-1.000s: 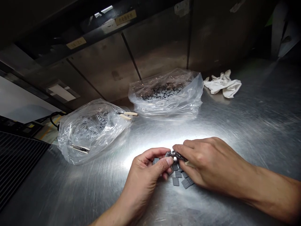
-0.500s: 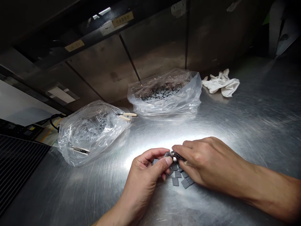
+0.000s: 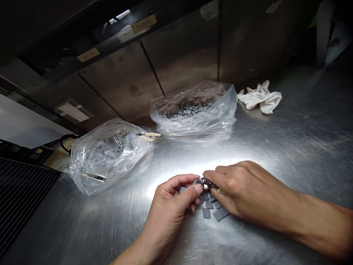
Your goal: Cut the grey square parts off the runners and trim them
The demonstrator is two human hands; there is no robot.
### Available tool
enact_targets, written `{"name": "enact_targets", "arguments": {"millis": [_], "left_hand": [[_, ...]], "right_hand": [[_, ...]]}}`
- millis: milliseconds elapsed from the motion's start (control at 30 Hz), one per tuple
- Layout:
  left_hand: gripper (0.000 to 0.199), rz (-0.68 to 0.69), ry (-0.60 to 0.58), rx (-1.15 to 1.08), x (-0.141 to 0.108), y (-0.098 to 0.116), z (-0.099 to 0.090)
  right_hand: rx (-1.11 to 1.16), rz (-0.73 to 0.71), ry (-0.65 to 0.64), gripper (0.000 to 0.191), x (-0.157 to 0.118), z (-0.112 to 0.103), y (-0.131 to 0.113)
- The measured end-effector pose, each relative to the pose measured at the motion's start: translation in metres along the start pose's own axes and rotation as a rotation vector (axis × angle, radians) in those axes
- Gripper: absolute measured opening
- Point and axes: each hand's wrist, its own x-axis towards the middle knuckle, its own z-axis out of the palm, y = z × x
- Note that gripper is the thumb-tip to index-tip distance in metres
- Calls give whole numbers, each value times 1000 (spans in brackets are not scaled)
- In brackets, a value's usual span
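My left hand (image 3: 176, 198) pinches a small grey ribbed piece (image 3: 196, 181) between thumb and forefinger. Wrapped in my right hand (image 3: 239, 187) is a pair of pliers, its shiny metal head (image 3: 206, 182) meeting that piece; my palm hides the handles. Under and between both hands lies a loose group of flat grey square pieces (image 3: 206, 213), several partly covered by my fingers. Whether the jaws are closed on the held piece I cannot tell.
Beyond my hands stands an open clear bag (image 3: 193, 125) of grey pieces. Another clear bag (image 3: 93, 158) lies left, with cream-handled pliers (image 3: 149, 137) at its edge and a narrow blade-like tool (image 3: 95, 177) on it. White gloves (image 3: 260, 97) lie back right on the metal table (image 3: 275, 147).
Both hands keep nearly the same pose around the pliers and the grey piece. The whole view has shifted by only a few pixels.
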Motion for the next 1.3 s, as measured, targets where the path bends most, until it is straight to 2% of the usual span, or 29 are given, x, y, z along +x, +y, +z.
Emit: {"name": "enact_targets", "arguments": {"millis": [167,967,1300], "left_hand": [[25,-7,-11,-4,0,1,1],[25,-25,-11,35,0,1,0],[24,-44,-12,42,-1,3,1]], "right_hand": [[9,26,-42,17,1,-3,-2],[88,65,-44,16,1,-3,1],[94,112,-117,17,1,-6,-3]]}}
